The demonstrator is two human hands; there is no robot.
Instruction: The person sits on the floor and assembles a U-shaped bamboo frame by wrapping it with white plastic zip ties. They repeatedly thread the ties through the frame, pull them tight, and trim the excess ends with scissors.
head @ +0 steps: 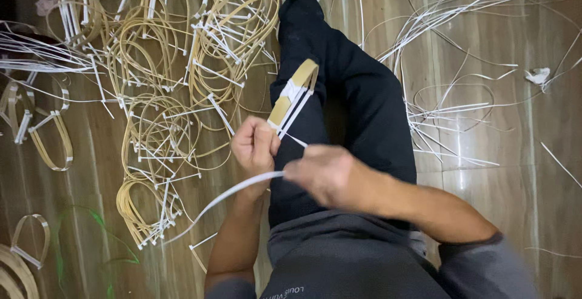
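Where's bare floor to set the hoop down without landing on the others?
Bare floor lies right of the black-trousered leg, below the loose white strips. Left of the leg, the piled hoops crowd it; a smaller bare patch sits between them.

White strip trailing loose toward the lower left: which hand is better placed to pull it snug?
Probably the right hand: it already pinches the white strip, while the left hand grips the tan hoop.

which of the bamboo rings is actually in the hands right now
The flat tan bamboo ring lying over the dark trouser leg, gripped by the left hand and wrapped with white strips. The other rings lie on the wooden floor, mostly in a pile, untouched.
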